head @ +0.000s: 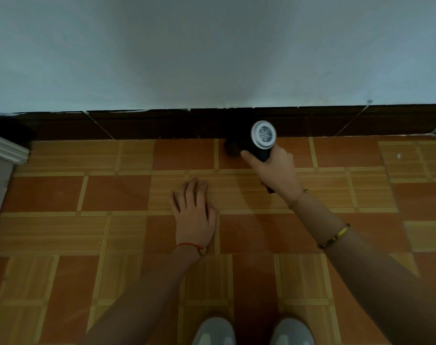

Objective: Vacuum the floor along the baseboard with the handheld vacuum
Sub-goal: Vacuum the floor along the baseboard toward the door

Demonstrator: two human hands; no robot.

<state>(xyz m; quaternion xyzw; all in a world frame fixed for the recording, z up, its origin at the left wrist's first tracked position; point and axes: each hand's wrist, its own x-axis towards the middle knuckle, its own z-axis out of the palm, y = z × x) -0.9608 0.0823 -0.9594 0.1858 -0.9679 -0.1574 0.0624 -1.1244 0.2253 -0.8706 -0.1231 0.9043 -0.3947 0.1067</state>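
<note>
Crouching at the wall here: right hand (274, 168) is wrapped tight around the handheld vacuum (260, 141), nozzle end poking left and down onto the tiled floor (117, 192), right against the dark baseboard (162, 125). Its body runs roughly along the baseboard, so I'd guess the sweep goes sideways. Left hand (193, 215) lies flat, fingers spread, holding nothing. No readable brand, just a grey vented end cap.

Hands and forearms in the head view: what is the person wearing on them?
Both forearms are bare, no sleeves showing. The left hand has a thin red string bracelet at the wrist. The right hand has a thin gold-coloured chain at the wrist and a beaded yellow-and-dark bracelet further up the forearm.
</note>
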